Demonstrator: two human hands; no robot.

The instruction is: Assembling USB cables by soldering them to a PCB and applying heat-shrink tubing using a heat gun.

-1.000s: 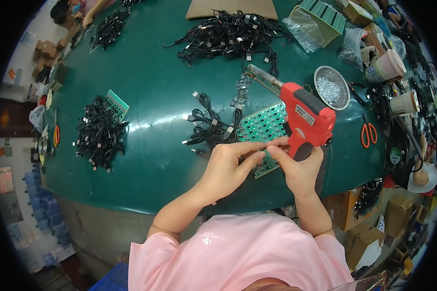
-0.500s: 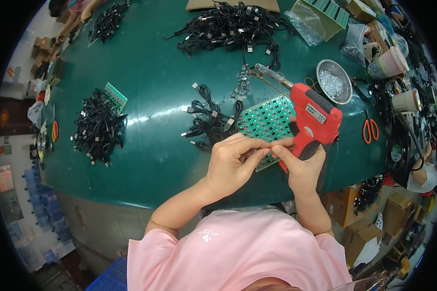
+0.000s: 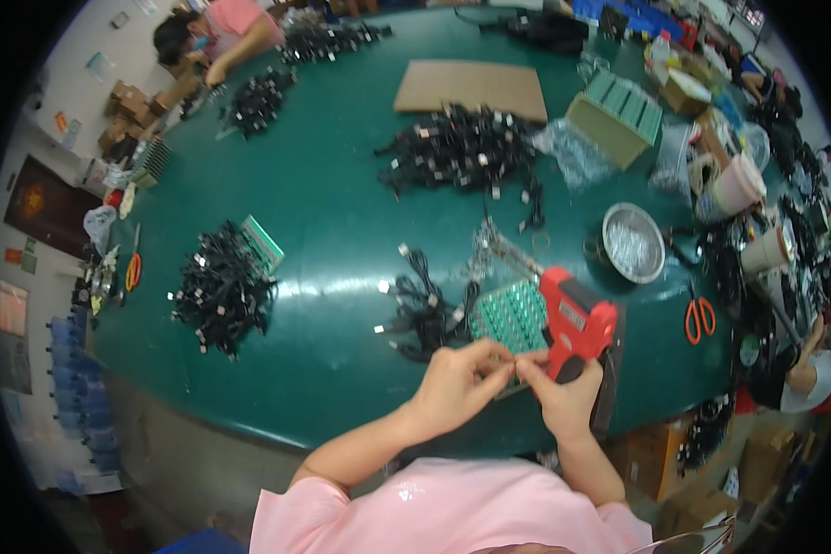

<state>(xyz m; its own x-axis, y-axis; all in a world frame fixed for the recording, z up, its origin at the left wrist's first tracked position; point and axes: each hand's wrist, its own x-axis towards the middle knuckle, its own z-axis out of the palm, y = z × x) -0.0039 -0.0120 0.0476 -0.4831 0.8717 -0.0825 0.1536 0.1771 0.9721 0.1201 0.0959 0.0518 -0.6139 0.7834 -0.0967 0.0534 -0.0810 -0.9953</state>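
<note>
In my right hand [image 3: 568,399] rests the red soldering gun [image 3: 572,319], its handle against the palm and its metal nozzle pointing to the far left. My left hand [image 3: 454,386] is closed in a pinch, fingertips meeting my right thumb and finger. What lies between those fingertips is too small to make out. Just beyond the hands lies a green circuit board panel [image 3: 503,319], partly covered by the gun and fingers. Left of the panel is a small bunch of black USB cables [image 3: 425,314]. Small metal connectors [image 3: 480,251] lie near the nozzle.
Cable heaps [image 3: 226,291] lie at left and a larger pile [image 3: 462,152] toward the back. A metal bowl [image 3: 633,242] with small shiny parts and orange-handled scissors [image 3: 699,317] are on the right. Stacked boards [image 3: 614,115] stand behind. Another person [image 3: 235,37] works far left.
The view has tilted up, so the table sits lower in the picture and more of its far end shows. My hands keep their pinch, with the soldering gun still in the right.
</note>
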